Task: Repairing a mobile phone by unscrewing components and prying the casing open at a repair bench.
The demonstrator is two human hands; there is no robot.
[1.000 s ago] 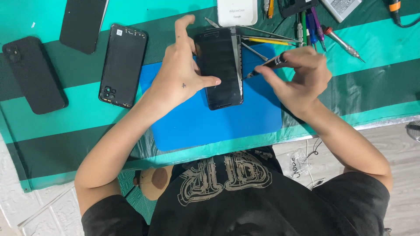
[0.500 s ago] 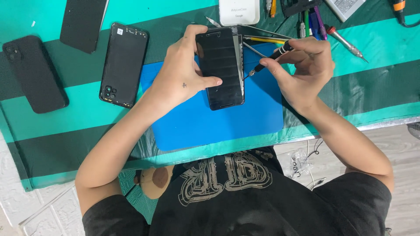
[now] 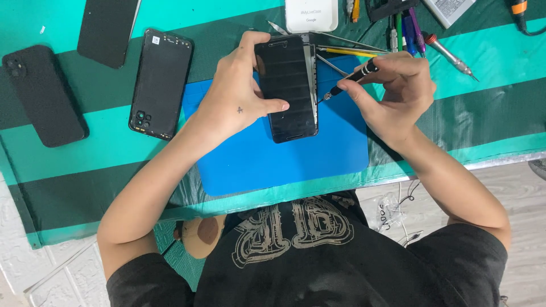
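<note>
A black smartphone [image 3: 289, 85] lies face up on a blue work mat [image 3: 284, 153]. My left hand [image 3: 236, 96] grips its left edge, thumb laid across the screen and fingers curled over the top. My right hand [image 3: 395, 91] pinches a small black screwdriver [image 3: 351, 77] whose tip touches the phone's right edge, where the frame shows as a pale strip.
A black back cover [image 3: 161, 84] with camera holes, a black phone case [image 3: 44, 96] and another dark panel [image 3: 109, 31] lie left on the green striped table cover [image 3: 489, 57]. A white box [image 3: 311, 14], tweezers and several screwdrivers [image 3: 449, 54] crowd the far edge.
My left hand has closed its fingers over the phone's top. The right hand brought the screwdriver tip in against the phone's right edge.
</note>
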